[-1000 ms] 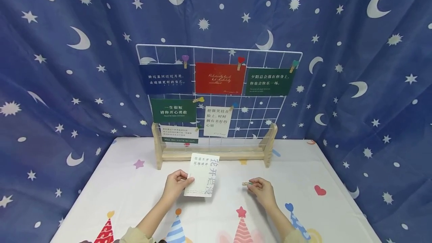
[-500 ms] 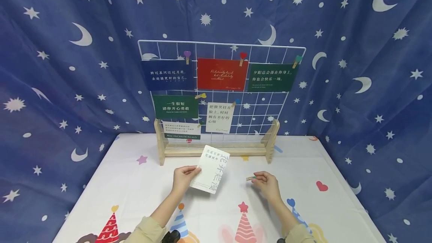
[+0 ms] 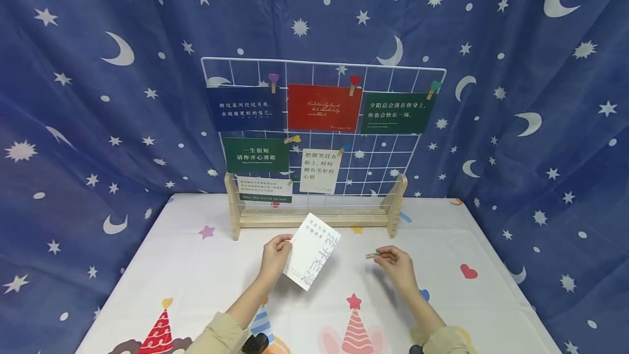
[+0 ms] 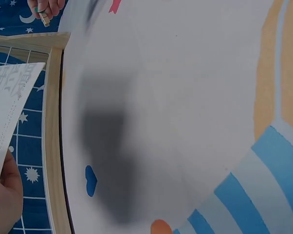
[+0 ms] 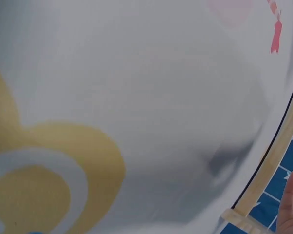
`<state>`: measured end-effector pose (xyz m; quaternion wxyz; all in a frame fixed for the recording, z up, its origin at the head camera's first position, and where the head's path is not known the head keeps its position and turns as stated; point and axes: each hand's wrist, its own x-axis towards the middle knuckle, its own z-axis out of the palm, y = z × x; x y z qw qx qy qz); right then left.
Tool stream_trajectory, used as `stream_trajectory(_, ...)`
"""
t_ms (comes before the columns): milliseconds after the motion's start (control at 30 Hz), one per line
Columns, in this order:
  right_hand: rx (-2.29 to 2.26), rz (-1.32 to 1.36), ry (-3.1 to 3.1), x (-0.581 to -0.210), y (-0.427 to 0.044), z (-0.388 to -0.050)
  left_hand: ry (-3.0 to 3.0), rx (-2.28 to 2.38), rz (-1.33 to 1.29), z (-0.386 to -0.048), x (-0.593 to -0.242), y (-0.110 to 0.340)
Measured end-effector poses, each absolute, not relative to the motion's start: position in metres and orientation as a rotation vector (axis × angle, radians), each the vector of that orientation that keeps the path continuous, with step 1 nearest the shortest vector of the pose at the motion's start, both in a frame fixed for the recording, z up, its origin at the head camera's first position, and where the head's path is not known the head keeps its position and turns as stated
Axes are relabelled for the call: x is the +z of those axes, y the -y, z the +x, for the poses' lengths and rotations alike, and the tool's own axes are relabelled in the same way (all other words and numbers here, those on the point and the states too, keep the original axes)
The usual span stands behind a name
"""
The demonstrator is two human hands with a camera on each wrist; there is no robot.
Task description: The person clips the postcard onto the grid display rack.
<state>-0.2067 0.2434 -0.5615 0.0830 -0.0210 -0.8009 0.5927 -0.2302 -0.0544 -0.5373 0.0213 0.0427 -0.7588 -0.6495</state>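
My left hand point(image 3: 276, 258) pinches a white card point(image 3: 312, 251) by its left edge. The card has Chinese lettering and is held tilted above the table. To its right, my right hand point(image 3: 399, 269) holds a small wooden clothespin point(image 3: 372, 255) with a green end between thumb and fingers. In the left wrist view, the card point(image 4: 8, 107) and the clothespin point(image 4: 43, 19) both show. Only some fingers of my right hand point(image 5: 290, 204) appear in the right wrist view. Behind both hands stands a white wire grid rack point(image 3: 383, 168) in a wooden base point(image 3: 314, 222).
Several cards hang on the grid by clothespins, among them a blue card point(image 3: 245, 109), a red card point(image 3: 324, 108), a green card point(image 3: 398, 113) and an upright white card point(image 3: 319, 171). The tablecloth point(image 3: 187, 266) has printed party hats. A starry blue curtain point(image 3: 314, 10) hangs behind.
My left hand has carried the white card to the right, and the card has tilted clockwise. My right hand has shifted slightly right with the clothespin. The head view has moved a little.
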Motion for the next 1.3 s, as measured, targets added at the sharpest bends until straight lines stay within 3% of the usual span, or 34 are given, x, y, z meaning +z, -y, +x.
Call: stream_trajectory(1300,1.595,0.009,2.372,-0.505,-0.268,-0.226,2.264,-1.882,-0.226,-0.252,-0.503,0.001)
